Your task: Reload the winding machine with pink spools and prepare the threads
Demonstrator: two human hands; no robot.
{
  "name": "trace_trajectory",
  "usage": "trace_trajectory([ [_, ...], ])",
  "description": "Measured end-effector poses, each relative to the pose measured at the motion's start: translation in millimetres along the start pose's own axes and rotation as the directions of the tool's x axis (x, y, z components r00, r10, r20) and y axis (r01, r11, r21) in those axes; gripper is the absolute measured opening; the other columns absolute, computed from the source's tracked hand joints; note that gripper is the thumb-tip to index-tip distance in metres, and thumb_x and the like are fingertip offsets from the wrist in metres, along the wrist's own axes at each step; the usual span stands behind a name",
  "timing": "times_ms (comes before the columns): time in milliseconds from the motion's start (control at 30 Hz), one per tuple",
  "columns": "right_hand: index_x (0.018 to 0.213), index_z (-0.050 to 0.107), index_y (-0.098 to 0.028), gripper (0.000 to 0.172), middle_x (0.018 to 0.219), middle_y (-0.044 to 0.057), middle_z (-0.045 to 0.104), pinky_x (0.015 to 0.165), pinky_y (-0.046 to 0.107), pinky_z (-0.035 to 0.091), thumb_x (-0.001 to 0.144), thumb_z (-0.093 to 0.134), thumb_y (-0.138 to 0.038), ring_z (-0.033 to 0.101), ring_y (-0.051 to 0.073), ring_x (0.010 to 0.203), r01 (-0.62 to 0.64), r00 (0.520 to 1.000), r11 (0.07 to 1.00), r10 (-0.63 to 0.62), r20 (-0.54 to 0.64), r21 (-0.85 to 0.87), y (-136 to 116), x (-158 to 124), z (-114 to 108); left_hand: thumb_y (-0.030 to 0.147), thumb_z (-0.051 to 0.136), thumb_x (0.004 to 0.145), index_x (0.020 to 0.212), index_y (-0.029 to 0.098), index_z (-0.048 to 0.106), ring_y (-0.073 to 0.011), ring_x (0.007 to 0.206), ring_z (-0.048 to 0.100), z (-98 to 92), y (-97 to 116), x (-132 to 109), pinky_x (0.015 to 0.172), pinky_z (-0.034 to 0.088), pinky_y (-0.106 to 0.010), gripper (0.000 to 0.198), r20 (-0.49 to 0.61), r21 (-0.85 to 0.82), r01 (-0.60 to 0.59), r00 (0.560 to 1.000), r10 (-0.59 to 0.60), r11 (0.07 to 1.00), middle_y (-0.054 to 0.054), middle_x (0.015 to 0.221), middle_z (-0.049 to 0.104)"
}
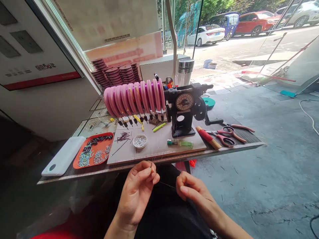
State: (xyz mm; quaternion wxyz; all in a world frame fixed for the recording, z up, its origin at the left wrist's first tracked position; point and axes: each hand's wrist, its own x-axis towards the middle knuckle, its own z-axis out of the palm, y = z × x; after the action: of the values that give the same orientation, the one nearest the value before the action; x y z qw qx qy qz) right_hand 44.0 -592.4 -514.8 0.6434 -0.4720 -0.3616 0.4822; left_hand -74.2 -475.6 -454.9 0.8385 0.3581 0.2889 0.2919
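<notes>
My left hand [139,189] is closed in a pinch just in front of the table edge, with a thin dark line between its fingertips. To its right my right hand [193,189] is also closed, fingers curled, on the thin line [166,184] that stretches between both hands. Fine strands rise from my left hand toward a row of pink spools [136,98] on a black hand-cranked winder [183,113]. Small black pieces [126,124] hang under the spools. A small white cup of pale beads [140,141] stands on the board beyond my left hand.
An orange tray [111,156] of small parts and a white slab [63,156] lie left. A green transparent tube [183,143], a red-handled brush [208,136], scissors [225,139] and pliers [240,127] lie right. Stacked dark reels [114,74] stand behind, near a metal-lidded jar [184,71].
</notes>
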Motion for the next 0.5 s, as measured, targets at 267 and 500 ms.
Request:
trace_trajectory([
  [267, 0.074, 0.045, -0.019, 0.021, 0.065, -0.004, 0.039, 0.057, 0.020, 0.033, 0.088, 0.043, -0.035, 0.037, 0.010, 0.060, 0.093, 0.993, 0.961, -0.109, -0.047, -0.261, 8.4, -8.8, 21.3, 0.019, 0.066, 0.068, 0.063, 0.016, 0.063, -0.0095, 0.065, 0.046, -6.3, 5.7, -8.0, 0.086, 0.044, -0.033, 0.006, 0.028, 0.115, -0.018, 1.000, 0.015, 0.993, 0.002, 0.063, 0.051],
  [500, 0.078, 0.046, -0.021, 0.009, 0.064, -0.003, 0.051, 0.054, 0.019, 0.037, 0.085, 0.043, -0.016, 0.046, 0.011, 0.058, 0.352, 0.905, 0.648, -0.421, 0.068, -0.676, 17.2, -10.3, 22.3, 0.019, 0.065, 0.068, 0.062, 0.016, 0.063, -0.0111, 0.068, 0.048, 3.0, 1.5, -19.0, 0.085, 0.041, -0.030, 0.007, 0.134, 0.243, -0.025, 0.991, -0.008, 0.970, 0.001, 0.064, 0.053],
])
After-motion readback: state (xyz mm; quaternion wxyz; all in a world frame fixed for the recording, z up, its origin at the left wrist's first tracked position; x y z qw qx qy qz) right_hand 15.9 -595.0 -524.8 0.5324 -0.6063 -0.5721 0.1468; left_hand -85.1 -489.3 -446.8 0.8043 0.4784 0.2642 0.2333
